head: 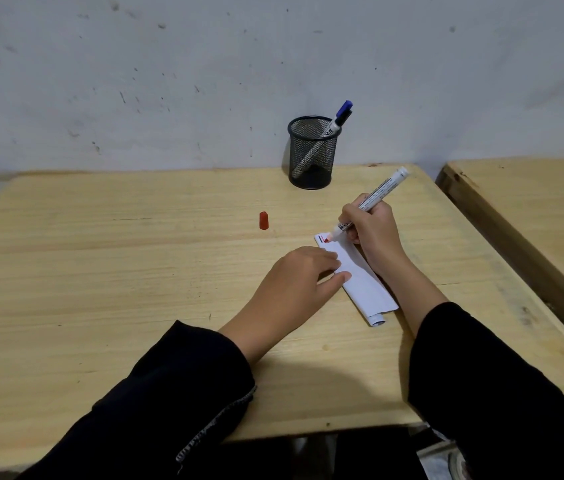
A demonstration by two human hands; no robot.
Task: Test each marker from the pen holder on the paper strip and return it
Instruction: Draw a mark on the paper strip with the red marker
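Observation:
A white paper strip (363, 282) lies on the wooden table, angled toward the far left. My right hand (374, 233) grips an uncapped red marker (377, 195), whose tip touches the strip's far end beside a dark line and a red mark. My left hand (294, 282) lies flat with its fingertips pressing on the strip's left edge. The marker's red cap (263, 221) stands alone on the table to the left. A black mesh pen holder (311, 152) stands at the table's back edge and holds a blue-capped marker (337, 119) leaning right.
The wooden table (100, 271) backs onto a scuffed grey wall. A second wooden table (533, 202) stands close on the right, with a narrow gap between them. My black sleeves cover the table's near edge.

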